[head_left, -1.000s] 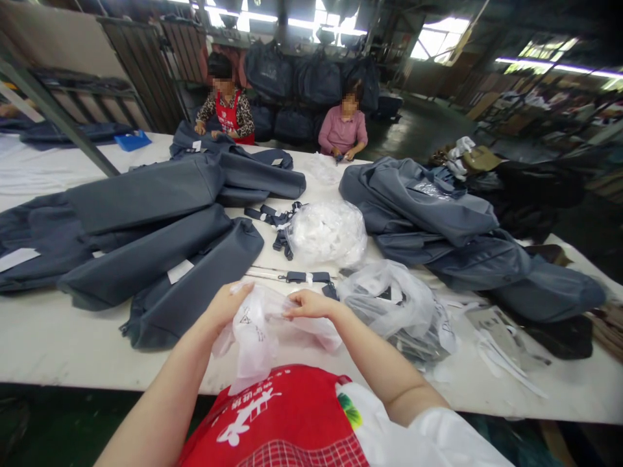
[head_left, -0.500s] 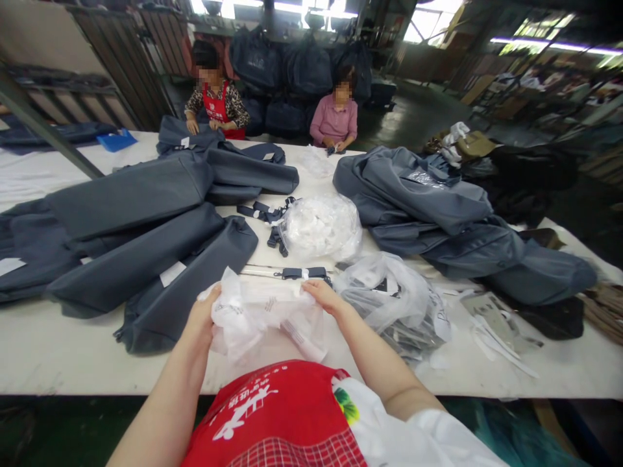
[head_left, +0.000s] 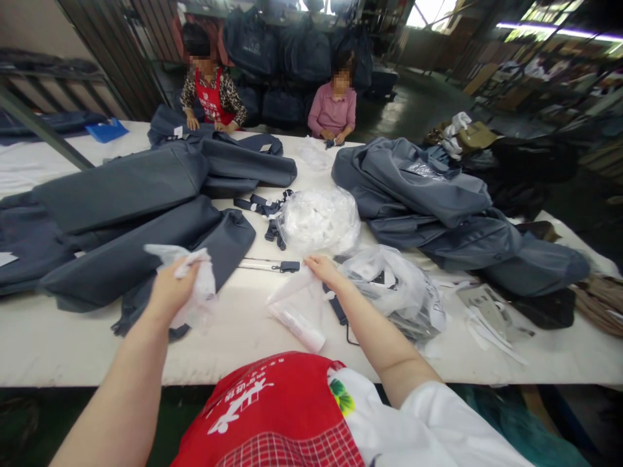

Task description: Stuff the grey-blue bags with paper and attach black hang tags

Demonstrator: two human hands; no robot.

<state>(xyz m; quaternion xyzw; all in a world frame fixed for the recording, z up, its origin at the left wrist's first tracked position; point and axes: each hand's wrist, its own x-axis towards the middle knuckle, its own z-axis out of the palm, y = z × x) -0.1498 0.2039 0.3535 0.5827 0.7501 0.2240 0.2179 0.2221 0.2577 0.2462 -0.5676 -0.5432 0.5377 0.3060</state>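
Note:
My left hand (head_left: 171, 289) is closed around a bunch of thin white plastic bags (head_left: 197, 285), held out to the left above a grey garment (head_left: 146, 253). My right hand (head_left: 321, 267) pinches the top corner of one clear plastic bag (head_left: 296, 310) that lies on the white table (head_left: 233, 337) in front of me. A black strap with a buckle (head_left: 280, 266) lies just beyond that bag.
Grey garments are piled left and right (head_left: 438, 201). A clear bag of white pieces (head_left: 318, 220) and another bag of dark parts (head_left: 394, 292) sit near my right hand. Two people (head_left: 209, 91) (head_left: 335, 107) work at the far side.
My hands have separated: the left carried the bunch of bags away to the left, while the right kept one bag and laid it on the table.

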